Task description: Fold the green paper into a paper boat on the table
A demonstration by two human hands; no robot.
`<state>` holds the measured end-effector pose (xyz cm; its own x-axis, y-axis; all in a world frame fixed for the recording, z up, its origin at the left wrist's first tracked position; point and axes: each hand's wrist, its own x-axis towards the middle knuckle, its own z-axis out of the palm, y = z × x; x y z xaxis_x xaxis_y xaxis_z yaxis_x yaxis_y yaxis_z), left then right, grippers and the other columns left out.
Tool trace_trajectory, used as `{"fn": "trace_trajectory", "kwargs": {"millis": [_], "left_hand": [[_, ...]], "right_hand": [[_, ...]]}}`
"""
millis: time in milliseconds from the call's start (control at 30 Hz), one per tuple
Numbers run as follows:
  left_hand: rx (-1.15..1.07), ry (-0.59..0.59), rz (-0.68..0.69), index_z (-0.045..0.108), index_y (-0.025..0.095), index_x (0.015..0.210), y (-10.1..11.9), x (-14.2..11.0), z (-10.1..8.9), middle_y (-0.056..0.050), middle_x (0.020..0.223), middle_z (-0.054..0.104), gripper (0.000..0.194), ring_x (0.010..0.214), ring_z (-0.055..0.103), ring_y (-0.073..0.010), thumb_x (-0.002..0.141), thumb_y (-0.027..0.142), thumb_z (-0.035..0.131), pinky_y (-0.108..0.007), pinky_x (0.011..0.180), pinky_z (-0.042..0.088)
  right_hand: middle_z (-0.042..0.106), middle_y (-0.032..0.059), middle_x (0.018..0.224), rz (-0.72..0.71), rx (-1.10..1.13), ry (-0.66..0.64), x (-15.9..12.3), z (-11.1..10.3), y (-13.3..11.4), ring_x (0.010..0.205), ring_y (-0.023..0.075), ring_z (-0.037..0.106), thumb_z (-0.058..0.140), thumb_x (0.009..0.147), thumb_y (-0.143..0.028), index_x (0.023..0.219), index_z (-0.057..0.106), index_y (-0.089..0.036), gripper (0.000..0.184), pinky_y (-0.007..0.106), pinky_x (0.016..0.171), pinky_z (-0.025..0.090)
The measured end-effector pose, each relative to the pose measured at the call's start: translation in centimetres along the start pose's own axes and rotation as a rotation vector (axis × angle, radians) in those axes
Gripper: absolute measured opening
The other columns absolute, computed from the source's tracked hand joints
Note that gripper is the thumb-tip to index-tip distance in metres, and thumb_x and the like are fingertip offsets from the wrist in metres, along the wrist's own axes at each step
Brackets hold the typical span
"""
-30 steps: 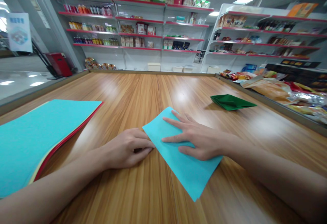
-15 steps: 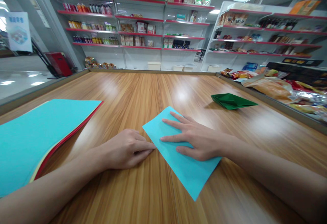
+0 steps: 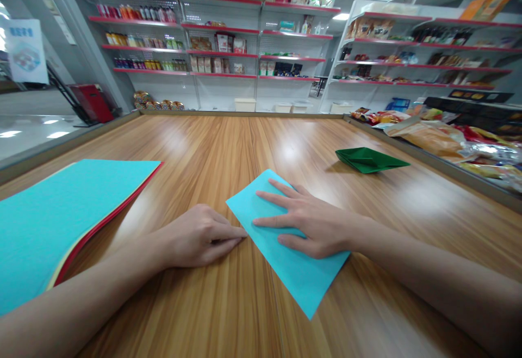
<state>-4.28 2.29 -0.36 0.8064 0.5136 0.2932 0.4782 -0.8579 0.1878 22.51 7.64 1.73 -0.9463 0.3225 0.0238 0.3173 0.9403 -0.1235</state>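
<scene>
A sheet of light-blue paper (image 3: pixel 302 282) lies flat on the wooden table, turned so that one corner points toward me. On its upper part rests my right hand (image 3: pixel 305 216), palm down with the fingers spread. My left hand (image 3: pixel 204 235) is on the table just left of the sheet. Its fingers are curled and closed, with the index fingertip and thumb close to the paper's left edge; nothing shows between them. Whether the fingertip touches that edge, I cannot tell. A folded dark-green paper boat (image 3: pixel 369 160) sits farther back on the right.
At the left lies a stack of coloured paper (image 3: pixel 81 211), blue on top with cream and red edges below. The wooden table (image 3: pixel 196 146) has a raised rim. Packaged snacks (image 3: pixel 448 140) lie beyond its right edge, and stocked shelves (image 3: pixel 220 31) stand behind.
Both hands and the paper hold nearly the same pose. The whole view has shifted very slightly.
</scene>
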Motion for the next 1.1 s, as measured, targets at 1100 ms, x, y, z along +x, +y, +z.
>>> {"fn": "trace_trajectory", "kwargs": {"millis": [1100], "left_hand": [[-0.027, 0.005, 0.010, 0.070, 0.016, 0.099, -0.16, 0.14, 0.07, -0.005, 0.066, 0.069, 0.024, 0.054, 0.062, -0.0127, 0.092, 0.017, 0.047, -0.025, 0.049, 0.034]], "right_hand": [[0.022, 0.0038, 0.154, -0.002, -0.052, -0.007, 0.24, 0.23, -0.06, 0.142, 0.0367, 0.006, 0.048, 0.091, -0.040, 0.138, 0.044, -0.038, 0.047, 0.062, 0.108, 0.011]]}}
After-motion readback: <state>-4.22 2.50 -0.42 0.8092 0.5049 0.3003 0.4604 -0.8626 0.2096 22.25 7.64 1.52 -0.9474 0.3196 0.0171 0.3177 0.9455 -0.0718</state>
